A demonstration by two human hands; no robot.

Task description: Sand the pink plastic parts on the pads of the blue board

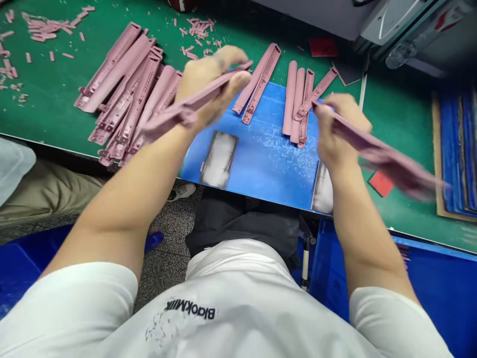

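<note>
"What is grasped?"

"A long, flat pink plastic strip [190,102], blurred, is gripped between fingers and thumb of the left hand [208,84]. A matching pink strip [376,149] is pinched by the right hand [341,129]."

"Where?"

"Both are held over a smooth blue mat [261,154], beside a heap of ridged pink strips [130,94] on a green bench top [44,104]."

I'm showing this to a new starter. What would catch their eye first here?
The hands at the centre: the left hand grips a blurred pink strip, the right hand a second pink strip, by a blue mat. To the left, a heap of pink strips lies on the green bench top, small pink offcuts beyond.
</note>
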